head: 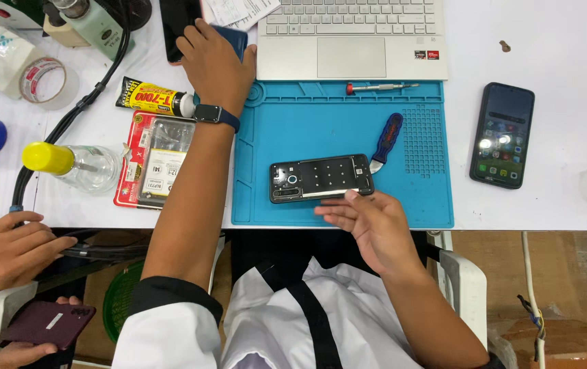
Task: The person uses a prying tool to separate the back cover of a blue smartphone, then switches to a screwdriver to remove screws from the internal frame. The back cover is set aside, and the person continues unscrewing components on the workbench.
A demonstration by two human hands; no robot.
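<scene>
The white tabletop point(553, 41) carries everything, with a silver laptop point(355, 37) at its far edge and a blue mat point(287, 116) in front of it. On the mat, near its front edge, lies the opened phone point(321, 178), flat, with its back cover off and its dark inner plate showing. A second phone point(502, 134), screen lit, lies well apart on the bare tabletop to the right.

The right hand point(369, 225) hovers at the opened phone's near edge, fingers loosely spread and grasping nothing; the fingertips point(351, 196) touch or nearly touch the frame. The left hand point(215, 61), a dark watch on its wrist, reaches far across and rests palm-down on a dark device point(174, 31) and a blue thing point(233, 37) beside the laptop; whether its fingers grip either cannot be told.

The opened phone is probably light, stiff and thin, but fragile with its insides bare. It is best taken by the long side edges, keeping off the camera ring and inner plate.

Smaller things: a battery pack point(157, 160) in red packaging, a clear bottle point(82, 164) with a yellow cap, a glue tube point(153, 98), a tape roll point(44, 80), a blue-handled tool point(384, 142) just beside the phone, and a red-tipped screwdriver point(379, 87).

At the lower left another person's hands hold a maroon phone point(47, 322), partly cut off. The things under the left hand are mostly hidden.
</scene>
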